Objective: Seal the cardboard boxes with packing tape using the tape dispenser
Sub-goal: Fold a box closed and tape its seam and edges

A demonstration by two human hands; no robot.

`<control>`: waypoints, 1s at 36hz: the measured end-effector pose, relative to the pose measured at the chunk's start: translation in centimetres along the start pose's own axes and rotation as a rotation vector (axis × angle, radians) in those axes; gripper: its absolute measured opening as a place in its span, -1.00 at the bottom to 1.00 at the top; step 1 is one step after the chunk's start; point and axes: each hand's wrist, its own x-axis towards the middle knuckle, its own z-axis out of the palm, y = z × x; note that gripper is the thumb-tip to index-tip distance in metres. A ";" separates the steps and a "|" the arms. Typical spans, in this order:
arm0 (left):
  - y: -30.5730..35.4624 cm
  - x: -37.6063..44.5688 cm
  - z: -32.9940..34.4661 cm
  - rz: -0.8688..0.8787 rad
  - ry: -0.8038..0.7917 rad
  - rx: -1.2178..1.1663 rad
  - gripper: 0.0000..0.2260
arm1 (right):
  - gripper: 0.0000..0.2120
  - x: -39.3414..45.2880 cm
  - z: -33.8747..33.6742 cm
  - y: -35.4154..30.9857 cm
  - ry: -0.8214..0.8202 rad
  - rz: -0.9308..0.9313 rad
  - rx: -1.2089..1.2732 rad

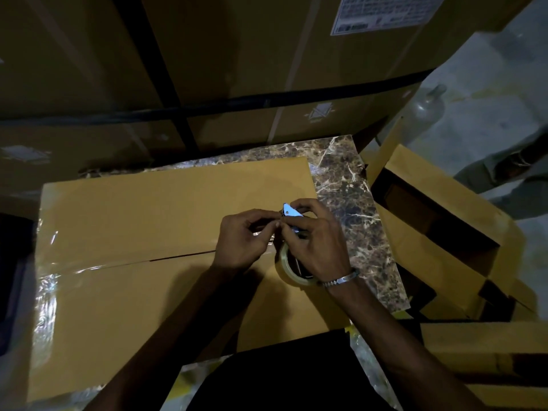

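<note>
A closed cardboard box (133,218) lies flat in front of me, its centre seam partly covered by shiny clear tape toward the left. Over the seam's right end, my right hand (317,244) grips the tape dispenser (292,213), whose blue metal head shows above the fingers. The clear tape roll (289,271) hangs below that hand. My left hand (243,238) pinches at the dispenser's front, where the tape end is; the tape end itself is hidden by the fingers.
A marble-patterned table (355,203) carries the box. Tall strapped cartons (207,69) stand right behind it. More cardboard boxes (439,232) lie at the right, and a clear bottle (427,111) stands on the floor. Another person's leg (504,170) is at far right.
</note>
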 end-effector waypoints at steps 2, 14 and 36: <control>-0.3 0.1 -0.2 0.019 -0.013 0.030 -0.82 | -0.82 -0.2 0.1 0.2 0.003 -0.023 0.011; -0.3 0.2 -0.4 0.064 -0.038 0.082 -0.83 | -0.87 0.7 0.1 1.2 0.006 0.241 0.313; 0.3 1.9 0.1 0.167 -0.183 0.173 -0.83 | -0.63 2.0 -1.9 1.3 -0.142 0.323 0.532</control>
